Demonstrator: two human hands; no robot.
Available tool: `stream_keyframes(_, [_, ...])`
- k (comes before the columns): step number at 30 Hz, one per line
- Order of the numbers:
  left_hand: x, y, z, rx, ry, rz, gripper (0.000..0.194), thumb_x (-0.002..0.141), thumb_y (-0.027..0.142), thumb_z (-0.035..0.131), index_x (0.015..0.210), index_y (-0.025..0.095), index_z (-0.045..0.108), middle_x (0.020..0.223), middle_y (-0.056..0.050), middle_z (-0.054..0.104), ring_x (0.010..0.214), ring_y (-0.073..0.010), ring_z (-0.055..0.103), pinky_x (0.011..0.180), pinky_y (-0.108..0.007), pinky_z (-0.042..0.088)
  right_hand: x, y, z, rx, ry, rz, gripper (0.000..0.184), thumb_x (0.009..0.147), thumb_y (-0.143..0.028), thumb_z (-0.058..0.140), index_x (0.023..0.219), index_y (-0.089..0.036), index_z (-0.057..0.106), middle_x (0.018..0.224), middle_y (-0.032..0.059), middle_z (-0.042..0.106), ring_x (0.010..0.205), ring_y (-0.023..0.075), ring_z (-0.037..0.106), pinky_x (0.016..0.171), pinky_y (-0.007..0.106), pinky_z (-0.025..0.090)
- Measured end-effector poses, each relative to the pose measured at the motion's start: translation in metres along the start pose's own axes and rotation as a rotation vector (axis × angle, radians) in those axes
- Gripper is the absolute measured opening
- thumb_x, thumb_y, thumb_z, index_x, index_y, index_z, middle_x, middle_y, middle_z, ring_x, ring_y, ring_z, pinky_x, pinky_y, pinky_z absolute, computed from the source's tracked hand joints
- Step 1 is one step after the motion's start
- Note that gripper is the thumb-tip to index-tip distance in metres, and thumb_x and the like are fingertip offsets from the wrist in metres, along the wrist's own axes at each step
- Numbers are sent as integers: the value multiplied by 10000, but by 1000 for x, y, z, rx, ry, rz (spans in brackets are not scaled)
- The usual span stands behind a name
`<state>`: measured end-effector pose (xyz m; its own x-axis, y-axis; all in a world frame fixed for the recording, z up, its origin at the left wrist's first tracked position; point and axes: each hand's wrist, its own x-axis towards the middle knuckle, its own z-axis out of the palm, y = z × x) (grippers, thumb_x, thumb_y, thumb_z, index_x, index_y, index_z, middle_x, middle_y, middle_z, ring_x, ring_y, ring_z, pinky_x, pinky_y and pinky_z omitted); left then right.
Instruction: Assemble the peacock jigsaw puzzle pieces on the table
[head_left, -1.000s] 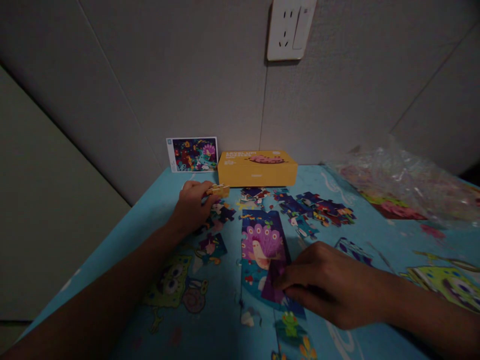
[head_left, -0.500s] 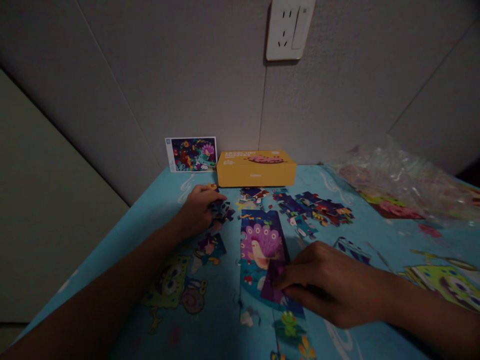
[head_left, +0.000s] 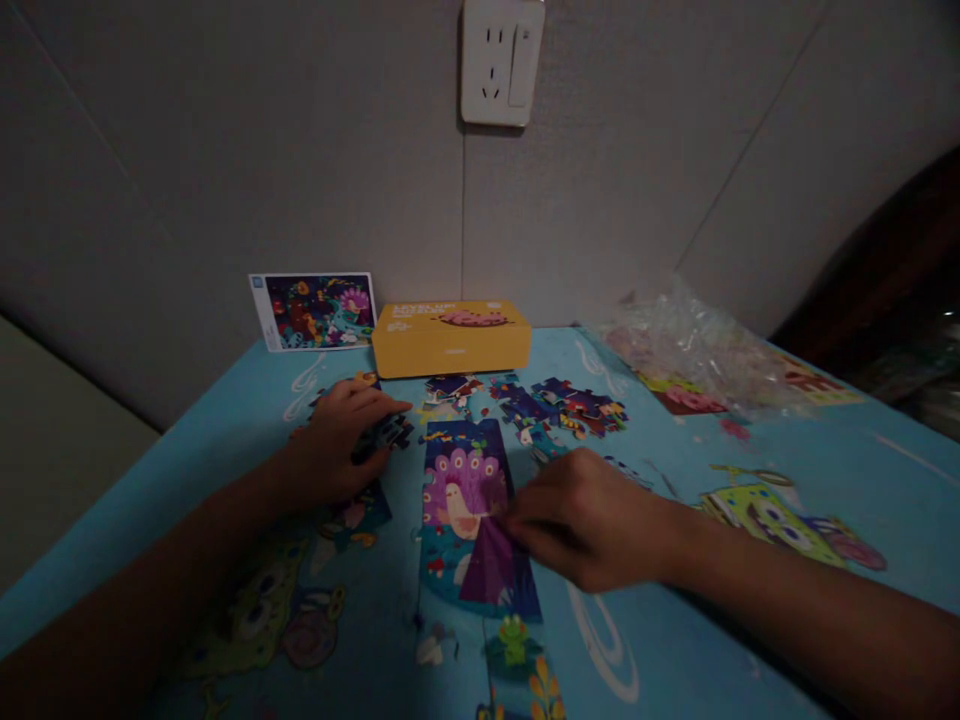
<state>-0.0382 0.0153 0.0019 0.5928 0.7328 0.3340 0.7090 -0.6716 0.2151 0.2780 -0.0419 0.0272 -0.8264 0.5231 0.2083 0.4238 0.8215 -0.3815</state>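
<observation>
My left hand [head_left: 334, 440] rests over a pile of loose puzzle pieces [head_left: 390, 432], its thumb and forefinger apart. My right hand [head_left: 589, 520] is pinched at the right side of a partly joined jigsaw puzzle [head_left: 457, 545] showing a purple peacock. Its fingertips are on a purple puzzle piece [head_left: 491, 570]; they are blurred and partly hide it. Below the peacock, a strip with a green frog [head_left: 513, 640] lies against the puzzle. More loose pieces [head_left: 574, 405] lie beyond my right hand.
A yellow puzzle box [head_left: 454, 350] stands by the wall, beside an upright picture card [head_left: 319, 312]. Clear plastic wrapping [head_left: 705, 350] lies at the right back over printed sheets. A blue cartoon-print cloth [head_left: 675, 640] covers the table. A socket [head_left: 501, 65] is on the wall.
The whole view has shifted to the right. My right hand has moved up along the puzzle's right edge. My left thumb and forefinger have spread over the loose pieces.
</observation>
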Motion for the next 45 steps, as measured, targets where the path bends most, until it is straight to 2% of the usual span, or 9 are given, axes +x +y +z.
stream_keyframes(3, [-1,-2,1,-2,9,7,458,832,276,551,1278,183,600,1190,-98,631,1113,-321,462,986,-500,387,3,7,-15,-227,143,401,256,878,-261,486,781,-166,703,550,23,599,476,128,510,519,269,302])
stream_keyframes(5, [-1,-2,1,-4,21,0,451,833,275,547,1273,190,604,1190,-92,632,1109,-317,466,986,-489,384,5,13,-23,-363,151,629,280,893,-337,504,807,-187,723,618,49,646,535,162,556,542,282,315])
stream_keyframes(7, [-1,-1,0,0,6,-8,460,829,269,551,1281,201,599,1198,-84,628,1109,-312,467,979,-476,387,6,18,-25,-427,82,746,321,901,-446,522,868,-202,729,689,73,679,603,202,598,558,294,332])
stream_keyframes(9, [-1,-2,0,11,-13,-7,468,828,265,556,1291,204,593,1198,-84,625,1102,-309,465,967,-474,391,7,20,-24,-437,17,796,387,901,-536,519,946,-206,715,706,84,684,640,230,622,566,306,350])
stream_keyframes(20, [-1,0,3,78,19,-46,481,824,327,561,1281,182,607,1171,-105,645,1072,-319,483,939,-493,388,6,23,-18,-449,-6,870,503,852,-640,535,988,-183,694,844,148,725,745,308,678,600,363,430])
stream_keyframes(29, [0,0,3,109,48,-49,470,858,387,558,1261,158,633,1168,-135,652,1067,-341,493,939,-535,407,7,18,-17,-453,4,858,469,891,-589,512,941,-169,714,724,125,690,671,271,653,567,341,404])
stream_keyframes(34, [-2,11,-3,2,-17,58,486,867,427,645,1307,228,586,1318,-89,614,1269,-354,413,1078,-558,327,7,17,-16,-434,-12,839,384,901,-516,526,841,-201,738,660,88,683,646,256,656,545,326,351])
stream_keyframes(40, [-6,22,-6,-105,-227,166,814,742,674,734,1444,363,465,1523,-34,472,1447,-420,213,1137,-625,246,9,16,-14,-427,-25,771,330,917,-426,541,811,-187,742,699,91,712,643,227,658,581,320,372])
stream_keyframes(45, [-6,25,-6,-105,-271,163,777,733,683,736,1412,378,512,1517,-29,487,1458,-438,204,1139,-666,218,9,11,-12,-406,-52,655,289,928,-366,532,832,-180,731,704,83,717,623,200,643,556,297,347])
